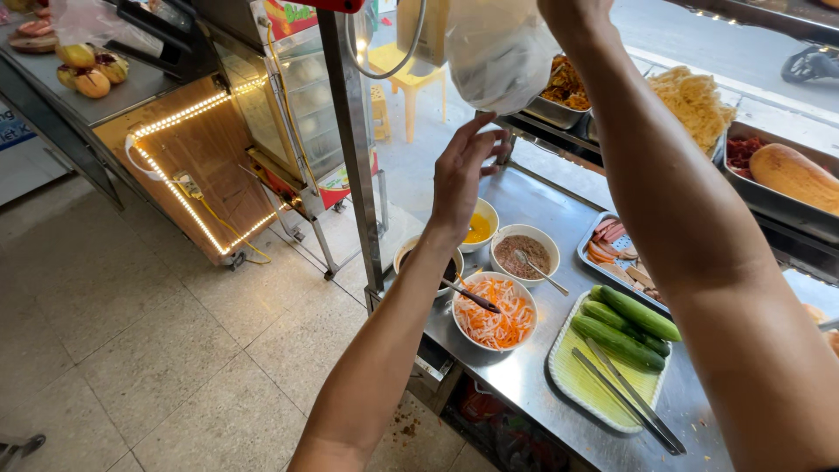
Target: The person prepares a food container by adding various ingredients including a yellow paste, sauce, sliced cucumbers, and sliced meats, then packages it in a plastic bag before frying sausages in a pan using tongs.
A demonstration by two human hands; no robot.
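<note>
1. Plastic bag [498, 57], whitish and translucent, is held up near the top of the view, above the back edge of the steel surface [524, 376].
2. Its upper part is gripped by the right hand [568, 13]; the hand is largely cut off by the top edge, so whether that grip is pressed together or loose cannot be told.
3. The left hand [463, 175] is raised just below the bag, its fingers [485, 140] spread and curved upward, the tips at or just short of the bag's underside; nothing is pinched in this grip.
4. On the surface below the left forearm, a bowl of shredded carrot and white radish [495, 316] is seen, with a dark-handled utensil laid over a neighbouring bowl [428, 260].
5. Beside these, a bowl of brown paste [523, 253] with a spoon and a small bowl of yellow sauce [478, 227] are set.
6. Further right, whole cucumbers [622, 325] and metal tongs [625, 393] are laid on a green tray [581, 385], and sliced meats are kept in a steel tray [616, 249].
</note>
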